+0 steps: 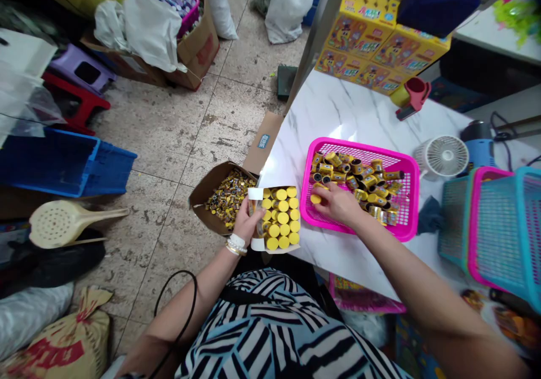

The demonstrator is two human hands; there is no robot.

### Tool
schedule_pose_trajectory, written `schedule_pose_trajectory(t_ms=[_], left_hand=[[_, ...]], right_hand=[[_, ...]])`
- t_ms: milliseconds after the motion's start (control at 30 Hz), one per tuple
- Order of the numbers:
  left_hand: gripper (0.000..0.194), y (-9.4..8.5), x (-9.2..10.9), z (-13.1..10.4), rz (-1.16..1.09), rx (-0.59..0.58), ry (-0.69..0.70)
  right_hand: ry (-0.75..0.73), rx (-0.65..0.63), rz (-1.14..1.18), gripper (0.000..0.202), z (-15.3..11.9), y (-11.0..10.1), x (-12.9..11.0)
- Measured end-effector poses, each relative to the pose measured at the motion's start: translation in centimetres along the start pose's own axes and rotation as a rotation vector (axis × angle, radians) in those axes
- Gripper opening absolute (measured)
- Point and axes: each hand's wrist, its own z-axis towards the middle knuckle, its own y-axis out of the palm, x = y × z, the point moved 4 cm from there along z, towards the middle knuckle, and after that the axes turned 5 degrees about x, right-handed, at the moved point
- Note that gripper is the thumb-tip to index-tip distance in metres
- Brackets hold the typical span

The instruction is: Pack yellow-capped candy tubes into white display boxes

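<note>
My left hand grips a small open carton at the table's edge, thumb over its near side. Rows of small tubs with round yellow lids stand packed inside it. My right hand reaches into a pink plastic basket, its fingers closed on a yellow-lidded tub at the basket's left side. Loose yellow-and-brown tubs lie jumbled in the basket, several showing dark ends.
Below the table's left edge stands a cardboard box full of similar small pieces. Stacked yellow printed boxes, a tape dispenser, a small white fan and teal baskets are on the table's far and right sides.
</note>
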Motion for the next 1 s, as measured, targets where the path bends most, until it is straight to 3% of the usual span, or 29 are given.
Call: schedule_pose_trajectory(t_ms=[133, 267, 367, 567, 767, 900, 1000], left_hand=[[0.060, 0.2, -0.8, -0.1, -0.031, 0.011, -0.008], [0.058, 0.5, -0.9, -0.4, -0.057, 0.001, -0.004], [0.057, 0.8, -0.7, -0.5, -0.073, -0.013, 0.002], [0.059, 1.1, -0.9, -0.3, -0.089, -0.033, 0.010], [0.062, 1.2, -0.8, -0.4, -0.069, -0.036, 0.019], [0.059, 1.2, -0.7, -0.5, -0.059, -0.042, 0.030], [0.059, 1.0, -0.8, -0.5, -0.056, -0.027, 0.038]], right_hand=[[-0.044, 0.185, 0.140, 0.041, -2.7, -0.9, -3.9], [-0.092, 0.394, 0.234, 0.040, -4.1, 1.4, -9.5], [-0.097, 0.517, 0.201, 0.041, -4.0, 3.0, -11.7], [-0.075, 0.465, 0.027, 0.040, -4.1, 2.6, -11.1], [-0.106, 0.403, -0.118, 0.035, -3.3, 1.0, -12.9], [-0.193, 0.308, 0.059, 0.039, -3.1, 0.0, -13.3], [-0.152, 0.235, 0.211, 0.042, -3.3, -0.7, -12.8]])
